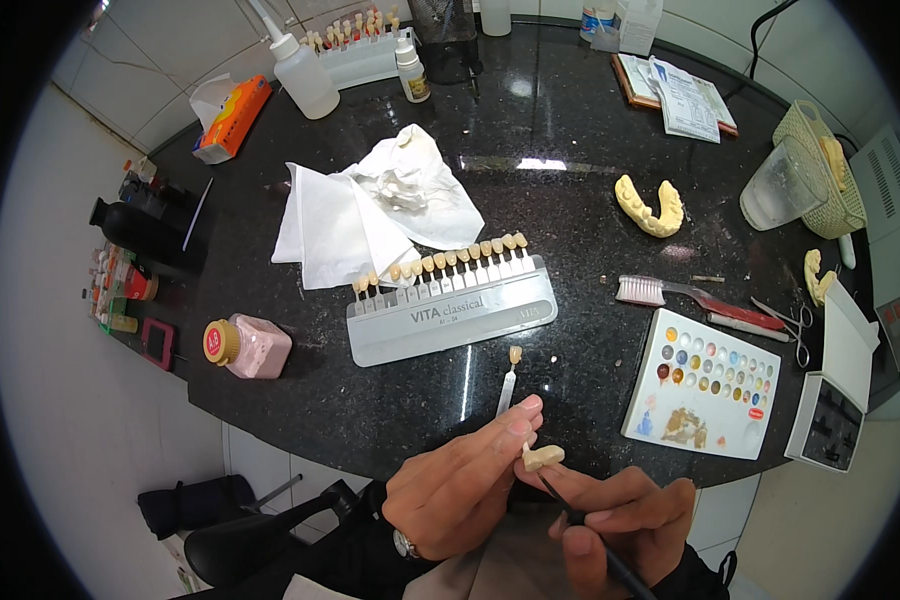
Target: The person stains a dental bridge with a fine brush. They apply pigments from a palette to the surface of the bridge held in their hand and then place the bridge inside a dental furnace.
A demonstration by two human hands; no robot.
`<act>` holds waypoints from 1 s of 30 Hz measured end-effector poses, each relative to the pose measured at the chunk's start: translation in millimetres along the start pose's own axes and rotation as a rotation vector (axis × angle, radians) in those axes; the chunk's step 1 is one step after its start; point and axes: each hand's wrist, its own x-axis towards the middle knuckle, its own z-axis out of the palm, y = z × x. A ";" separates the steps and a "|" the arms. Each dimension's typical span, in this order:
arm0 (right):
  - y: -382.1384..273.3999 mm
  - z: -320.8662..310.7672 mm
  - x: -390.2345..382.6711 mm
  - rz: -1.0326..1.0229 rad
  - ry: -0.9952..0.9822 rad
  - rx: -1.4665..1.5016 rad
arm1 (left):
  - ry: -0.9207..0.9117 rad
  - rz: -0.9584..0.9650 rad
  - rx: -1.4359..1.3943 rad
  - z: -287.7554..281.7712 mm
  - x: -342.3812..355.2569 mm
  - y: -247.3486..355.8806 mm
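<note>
At the counter's near edge, my left hand [465, 487] is closed, its fingertips pinching a small cream-coloured dental crown piece [544, 458]. My right hand [625, 515] grips a slim dark-handled brush [618, 568], whose thin tip meets or nearly meets the underside of the crown piece. Just beyond my left fingertips is a single tooth shade tab [510, 380]; its lower end is hidden by the fingers, so I cannot tell whether it is held or lies on the counter. Farther off stands a grey shade guide [450, 325] with a row of tooth tabs.
A paint palette [660, 420] lies to the right, near a red-handled brush [710, 300], scissors [802, 325] and a dental arch model [650, 208]. Crumpled tissues [370, 205] spread behind the shade guide. A gold-capped jar [258, 348] stands left, an open box [828, 425] right.
</note>
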 end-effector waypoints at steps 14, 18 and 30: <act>0.1 0.0 -0.8 0.020 0.010 0.036 | 0.026 0.008 0.011 1.8 0.3 -0.4; -0.8 -2.1 -1.4 0.016 -0.015 0.057 | 0.024 -0.002 0.009 1.4 1.3 1.5; 4.2 -4.0 -4.3 0.003 -0.036 0.120 | 0.046 -0.001 0.021 2.4 1.0 0.9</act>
